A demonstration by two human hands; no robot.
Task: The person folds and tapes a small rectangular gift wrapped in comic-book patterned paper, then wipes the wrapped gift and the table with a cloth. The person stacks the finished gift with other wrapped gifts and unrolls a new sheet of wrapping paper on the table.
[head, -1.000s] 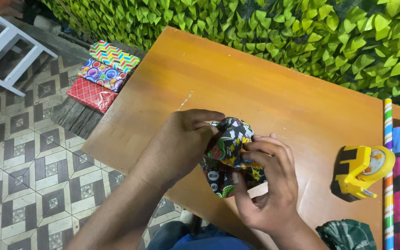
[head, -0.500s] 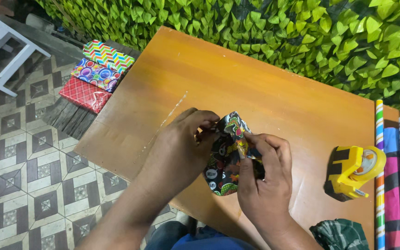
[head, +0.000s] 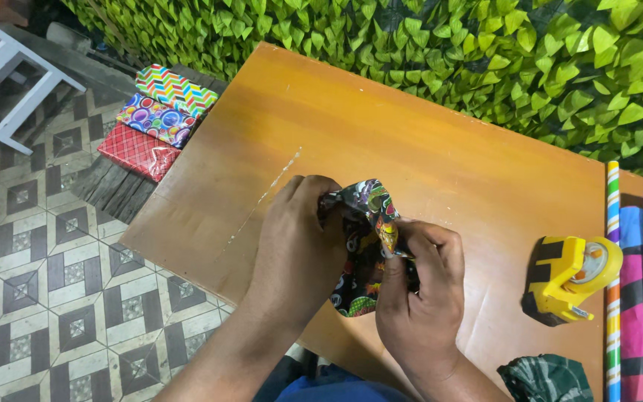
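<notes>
While both hands grip it, parcel: small bundle in dark cartoon-print wrapping paper [head: 362, 246], crumpled at top, held just above the near edge of the desk [head: 426, 141].
Left hand: left hand [head: 299, 249] wraps the parcel's left side, fingers curled over the paper's top, closed on it.
Right hand: right hand [head: 418, 286] clamps the right side, fingertips pinching a paper fold near the top; closed on the parcel.
Desk: orange-brown wood, a pale scratch line running toward the left hand.
Tape dispenser: yellow and black tape dispenser [head: 571, 275] on the desk, right of the right hand, apart from it.
Paper rolls: wrapping paper rolls [head: 638, 283] lying at the desk's right edge, just beside the dispenser; striped, pink, white printed.
Cloth: dark green checked cloth [head: 548, 380] at bottom right, near the right wrist.
Wrapped gifts: three flat wrapped gifts [head: 154, 123] stacked on a low surface left of the desk; zigzag, bubble, red check.
Backdrop: green leaf wall [head: 485, 52] behind the desk; patterned tile floor [head: 46, 298] to the left.
</notes>
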